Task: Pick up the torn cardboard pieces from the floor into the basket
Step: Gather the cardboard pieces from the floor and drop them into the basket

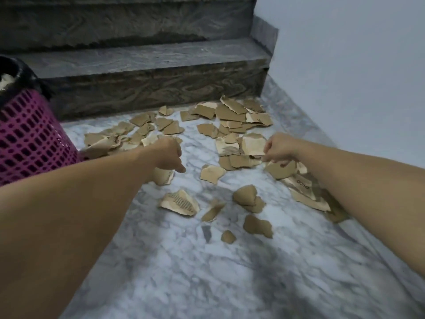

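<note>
Loads of torn cardboard pieces (208, 143) scattered over the marble floor (230, 272), thickest up against the bottom stair step (149, 88), thinning out toward the camera. Pink mesh basket (30, 139) with a black liner parked at the far left, just beside the left end of the mess. Probably put there so each handful is a short swing over. Something pale already inside it, can't tell what.

Both arms stretched out low over the pile, working two spots at once, which makes sense with this much litter.

Left hand (169, 155) down among the scraps on the basket side, fingers curled under, knuckles up. Looks like it's closing on a piece below it, but the grip itself is hidden, so can't tell if anything is really held.

Right hand (279, 149) also curled, fingertips pinching the edge of a flat brown scrap (243, 161) in the middle cluster. Seems barely lifted, if at all.

Pretty much everything left to collect.
</note>
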{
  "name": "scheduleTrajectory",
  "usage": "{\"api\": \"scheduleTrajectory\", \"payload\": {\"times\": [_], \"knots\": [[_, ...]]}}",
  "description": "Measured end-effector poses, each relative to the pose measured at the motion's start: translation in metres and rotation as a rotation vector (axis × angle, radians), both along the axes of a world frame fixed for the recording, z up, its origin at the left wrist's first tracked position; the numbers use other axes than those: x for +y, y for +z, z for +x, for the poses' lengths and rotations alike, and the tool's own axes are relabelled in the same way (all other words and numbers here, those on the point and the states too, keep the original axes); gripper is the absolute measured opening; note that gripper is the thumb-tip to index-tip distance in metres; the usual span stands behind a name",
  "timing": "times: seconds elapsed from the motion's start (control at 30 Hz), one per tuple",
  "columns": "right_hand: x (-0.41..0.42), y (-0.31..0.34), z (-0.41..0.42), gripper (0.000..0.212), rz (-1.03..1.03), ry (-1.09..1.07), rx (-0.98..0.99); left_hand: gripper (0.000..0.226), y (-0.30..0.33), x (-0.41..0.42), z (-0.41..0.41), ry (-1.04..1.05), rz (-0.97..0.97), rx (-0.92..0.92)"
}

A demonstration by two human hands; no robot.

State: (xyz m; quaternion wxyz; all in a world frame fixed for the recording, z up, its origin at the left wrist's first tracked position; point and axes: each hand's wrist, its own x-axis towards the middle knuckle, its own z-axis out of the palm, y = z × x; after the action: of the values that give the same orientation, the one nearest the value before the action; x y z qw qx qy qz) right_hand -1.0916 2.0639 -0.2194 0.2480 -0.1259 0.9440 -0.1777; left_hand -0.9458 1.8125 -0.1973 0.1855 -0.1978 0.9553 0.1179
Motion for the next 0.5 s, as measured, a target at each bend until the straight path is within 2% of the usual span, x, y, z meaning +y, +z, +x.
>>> {"api": "scheduleTrajectory", "payload": {"times": [0.1,0.17,0.27,0.3,0.37,0.4,0.5], "knots": [[0.035,-0.013,0.002,0.036,0.251,0.089,0.106,0.071,-0.020,0.015,-0.002,-0.010,-0.007,-0.147],[0.057,-0.019,0.003,0.042,0.344,0.049,0.133,0.077,-0.033,0.025,-0.006,0.017,-0.001,-0.266],[0.083,-0.034,0.003,0.051,0.372,-0.060,0.082,0.068,-0.057,0.031,-0.004,0.034,-0.165,-0.468],[0.088,-0.040,0.003,0.063,0.339,-0.113,0.055,0.065,-0.069,0.029,-0.001,0.038,-0.174,-0.492],[0.100,-0.059,0.003,0.104,0.297,-0.207,-0.009,0.069,-0.095,0.032,0.001,0.066,-0.155,-0.478],[0.104,-0.068,0.004,0.114,0.314,-0.211,-0.009,0.076,-0.108,0.034,0.001,0.117,-0.153,-0.434],[0.111,-0.085,0.006,0.101,0.356,-0.153,0.085,0.085,-0.125,0.044,0.002,0.282,-0.186,-0.335]]}}
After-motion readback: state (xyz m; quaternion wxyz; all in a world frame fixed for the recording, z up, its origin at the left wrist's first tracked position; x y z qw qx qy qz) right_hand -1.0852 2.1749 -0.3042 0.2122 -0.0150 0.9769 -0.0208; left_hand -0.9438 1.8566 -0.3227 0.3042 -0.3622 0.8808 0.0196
